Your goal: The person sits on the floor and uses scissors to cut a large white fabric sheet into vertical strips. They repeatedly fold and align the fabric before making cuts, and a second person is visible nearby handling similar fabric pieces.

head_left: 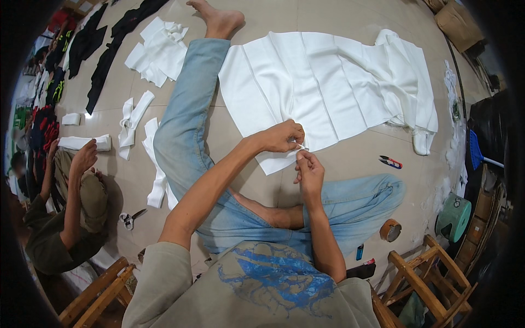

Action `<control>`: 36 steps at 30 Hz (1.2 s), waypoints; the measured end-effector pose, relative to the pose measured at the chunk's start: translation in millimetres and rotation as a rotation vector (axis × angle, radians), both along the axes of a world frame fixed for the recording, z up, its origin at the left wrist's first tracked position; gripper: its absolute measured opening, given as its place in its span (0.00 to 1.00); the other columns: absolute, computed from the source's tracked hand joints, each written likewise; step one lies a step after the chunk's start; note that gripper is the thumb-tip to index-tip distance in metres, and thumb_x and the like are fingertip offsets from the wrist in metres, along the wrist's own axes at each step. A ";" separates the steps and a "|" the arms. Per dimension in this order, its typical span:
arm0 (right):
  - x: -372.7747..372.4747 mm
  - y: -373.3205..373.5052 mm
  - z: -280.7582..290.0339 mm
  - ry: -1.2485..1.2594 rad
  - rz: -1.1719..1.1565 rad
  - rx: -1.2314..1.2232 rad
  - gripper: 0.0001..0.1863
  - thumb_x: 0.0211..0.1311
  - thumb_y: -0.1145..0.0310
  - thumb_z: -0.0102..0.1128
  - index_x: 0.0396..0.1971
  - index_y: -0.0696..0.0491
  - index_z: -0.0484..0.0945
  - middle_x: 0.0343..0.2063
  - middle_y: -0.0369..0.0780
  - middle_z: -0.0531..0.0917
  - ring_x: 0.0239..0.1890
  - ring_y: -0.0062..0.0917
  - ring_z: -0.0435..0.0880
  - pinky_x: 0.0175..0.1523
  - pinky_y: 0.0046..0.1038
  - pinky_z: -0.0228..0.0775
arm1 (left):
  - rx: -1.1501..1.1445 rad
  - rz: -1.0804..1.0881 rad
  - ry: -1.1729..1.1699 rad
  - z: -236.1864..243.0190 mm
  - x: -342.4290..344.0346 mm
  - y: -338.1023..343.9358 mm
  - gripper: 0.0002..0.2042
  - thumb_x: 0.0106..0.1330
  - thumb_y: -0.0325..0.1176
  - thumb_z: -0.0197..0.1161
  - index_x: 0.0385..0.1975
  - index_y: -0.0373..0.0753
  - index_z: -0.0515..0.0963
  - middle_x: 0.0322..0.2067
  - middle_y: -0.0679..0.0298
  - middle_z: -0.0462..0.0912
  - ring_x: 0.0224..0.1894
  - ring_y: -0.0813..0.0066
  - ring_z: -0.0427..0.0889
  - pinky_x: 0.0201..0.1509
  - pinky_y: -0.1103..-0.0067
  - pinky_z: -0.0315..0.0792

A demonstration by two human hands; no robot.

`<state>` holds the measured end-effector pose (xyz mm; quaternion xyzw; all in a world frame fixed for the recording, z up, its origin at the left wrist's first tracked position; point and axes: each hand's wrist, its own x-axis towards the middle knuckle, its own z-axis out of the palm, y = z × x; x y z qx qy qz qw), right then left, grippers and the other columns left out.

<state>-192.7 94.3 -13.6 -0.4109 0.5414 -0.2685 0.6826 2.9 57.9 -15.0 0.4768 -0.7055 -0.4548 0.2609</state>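
A large white fabric piece [322, 82] with several parallel seams lies spread over the tiled floor in front of me, bunched at its far right end. My left hand [282, 135] is closed on its near edge, gathering the cloth into folds. Just to the right and nearer, my right hand [309, 170] is closed in a pinch beside a small gathered bit of that edge; what lies between its fingertips is too small to make out. Red and black thread snips [390, 162] rest on the floor to the right of my hands.
White fabric pieces [158, 52] and strips [131, 123] lie left of my outstretched leg. Scissors [131, 218], a brown tape roll [390, 230] and a blue lighter [359, 252] are on the floor. A co-worker's hand [85, 156] holds a white folded strip [103, 142]. A wooden stool [421, 279] stands lower right.
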 end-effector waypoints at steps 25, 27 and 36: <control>5.4 11.1 -6.5 0.007 0.040 0.029 0.15 0.68 0.58 0.62 0.32 0.57 0.78 0.15 0.28 0.68 0.14 0.09 0.60 0.16 0.17 0.51 | -0.004 0.065 0.026 -2.1 -4.7 6.6 0.05 0.60 0.30 0.66 0.30 0.38 0.78 0.34 0.65 0.76 0.43 0.64 0.69 0.51 0.72 0.65; 6.0 20.2 -14.1 -0.019 0.057 0.020 0.15 0.68 0.58 0.62 0.32 0.57 0.79 0.15 0.28 0.68 0.14 0.09 0.60 0.16 0.16 0.50 | -0.080 0.065 0.013 -7.2 -6.1 4.7 0.04 0.60 0.30 0.65 0.30 0.38 0.78 0.34 0.64 0.77 0.43 0.64 0.69 0.51 0.72 0.65; 8.0 12.9 4.9 -0.015 -0.035 0.080 0.17 0.68 0.59 0.62 0.43 0.59 0.77 0.19 0.29 0.71 0.17 0.08 0.63 0.16 0.16 0.53 | -0.028 0.065 0.014 -1.0 -3.8 4.4 0.06 0.60 0.32 0.66 0.30 0.38 0.78 0.36 0.64 0.77 0.44 0.64 0.69 0.52 0.72 0.66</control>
